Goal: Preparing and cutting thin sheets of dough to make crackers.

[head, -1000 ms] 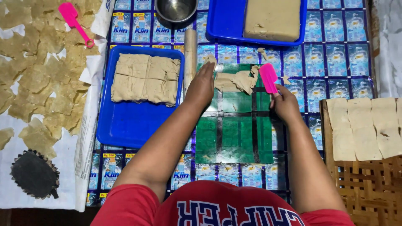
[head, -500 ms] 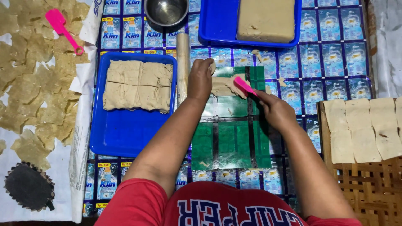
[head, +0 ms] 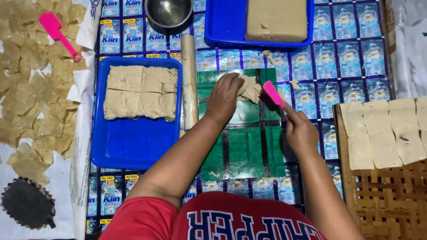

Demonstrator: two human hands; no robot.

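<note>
My left hand (head: 224, 98) presses on a small crumpled lump of beige dough (head: 251, 90) at the far end of a green plastic sheet (head: 243, 151). My right hand (head: 300, 131) grips a pink scraper (head: 272, 93), whose blade touches the right side of that lump. A wooden rolling pin (head: 189, 80) lies just left of my left hand, along the green sheet's edge.
A blue tray (head: 133, 146) on the left holds cut dough slabs (head: 140, 92). Another blue tray (head: 220, 26) with a big dough block (head: 275, 18) and a steel bowl (head: 169, 11) are at the far side. Flat squares (head: 387, 129) lie on a woven rack; dried pieces and a second pink scraper (head: 60, 35) lie left.
The pink scraper has swung down from upright to lie against the dough lump. My left hand has stayed on the dough, gathering it into a tighter lump.
</note>
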